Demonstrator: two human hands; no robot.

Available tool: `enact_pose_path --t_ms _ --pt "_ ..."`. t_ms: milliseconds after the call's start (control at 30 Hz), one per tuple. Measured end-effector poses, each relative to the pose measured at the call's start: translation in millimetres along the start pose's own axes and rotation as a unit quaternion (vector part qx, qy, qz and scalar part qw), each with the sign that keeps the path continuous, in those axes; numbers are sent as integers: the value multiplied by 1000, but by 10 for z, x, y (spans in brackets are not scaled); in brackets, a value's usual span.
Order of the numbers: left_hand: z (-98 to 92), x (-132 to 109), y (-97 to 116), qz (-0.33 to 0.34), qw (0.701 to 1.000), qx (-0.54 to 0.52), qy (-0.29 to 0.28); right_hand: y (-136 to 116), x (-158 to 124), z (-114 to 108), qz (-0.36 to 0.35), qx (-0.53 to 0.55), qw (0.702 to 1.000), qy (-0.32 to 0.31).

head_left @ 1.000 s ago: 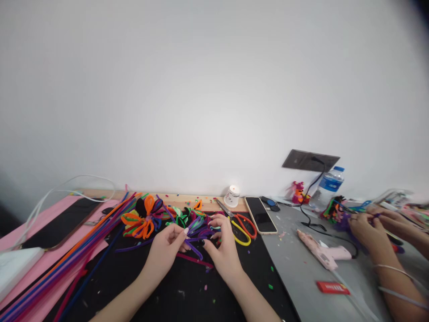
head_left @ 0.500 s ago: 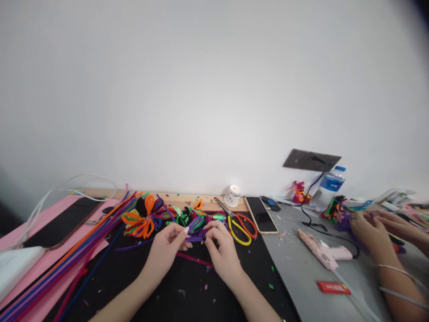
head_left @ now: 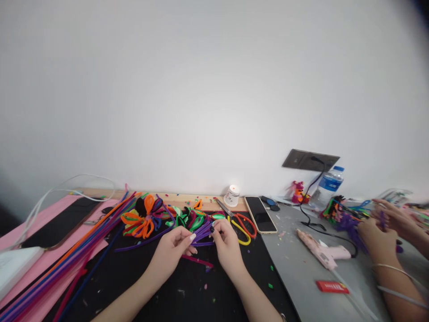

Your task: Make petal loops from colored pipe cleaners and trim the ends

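Observation:
Near the middle of the black mat, my left hand point(head_left: 173, 250) pinches one end of a purple pipe cleaner bundle point(head_left: 203, 232). Fingers of my right hand point(head_left: 225, 243) close on the bundle's other side. Several purple strands fan out between the two hands. Behind them lie green, black and red looped pipe cleaners point(head_left: 187, 218). An orange and green pipe cleaner flower point(head_left: 147, 218) sits to the left. A magenta strip point(head_left: 197, 261) rests on the mat just below my hands.
Scissors point(head_left: 241, 228) and a phone point(head_left: 261, 215) lie right of my hands, a paper cup point(head_left: 231, 196) behind. Long pipe cleaners point(head_left: 77, 250) cover the left. On the grey table are a pink glue gun point(head_left: 323, 252), a bottle point(head_left: 327, 185) and another person's hands point(head_left: 380, 232).
My right hand has moved slightly right, and the purple strands now spread between my hands. The other person's hands have shifted, and more of their purple piece shows.

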State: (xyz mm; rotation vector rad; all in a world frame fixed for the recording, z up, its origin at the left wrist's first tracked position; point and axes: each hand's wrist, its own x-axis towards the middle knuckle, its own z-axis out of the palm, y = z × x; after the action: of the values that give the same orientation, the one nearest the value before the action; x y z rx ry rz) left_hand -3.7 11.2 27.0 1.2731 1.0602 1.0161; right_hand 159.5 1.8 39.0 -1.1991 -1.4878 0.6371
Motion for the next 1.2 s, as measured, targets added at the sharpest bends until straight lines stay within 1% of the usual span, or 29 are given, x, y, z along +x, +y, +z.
enact_pose_path --t_ms 300,433,600,733,867,967,1100,1200 --pt "-1 -4 40 2 1000 9 -7 63 19 -18 18 13 1000 -5" --pt "-11 9 14 5 1000 3 -6 106 12 -12 65 40 997 -22" --pt "-34 27 -19 10 1000 -1 12 122 -4 5 119 81 988 -57" --pt "-26 17 -19 7 1000 -2 16 112 -28 29 119 110 985 -54" --pt "-3 -2 -23 8 1000 3 -3 84 -40 49 128 122 982 -60" --pt "6 -6 -21 7 1000 2 -8 63 -35 49 143 125 980 -52" --pt "4 6 -11 -3 1000 -6 6 61 -20 37 131 118 984 -37" --pt "-9 17 -18 -9 1000 -22 9 85 -7 34 148 140 978 -43"
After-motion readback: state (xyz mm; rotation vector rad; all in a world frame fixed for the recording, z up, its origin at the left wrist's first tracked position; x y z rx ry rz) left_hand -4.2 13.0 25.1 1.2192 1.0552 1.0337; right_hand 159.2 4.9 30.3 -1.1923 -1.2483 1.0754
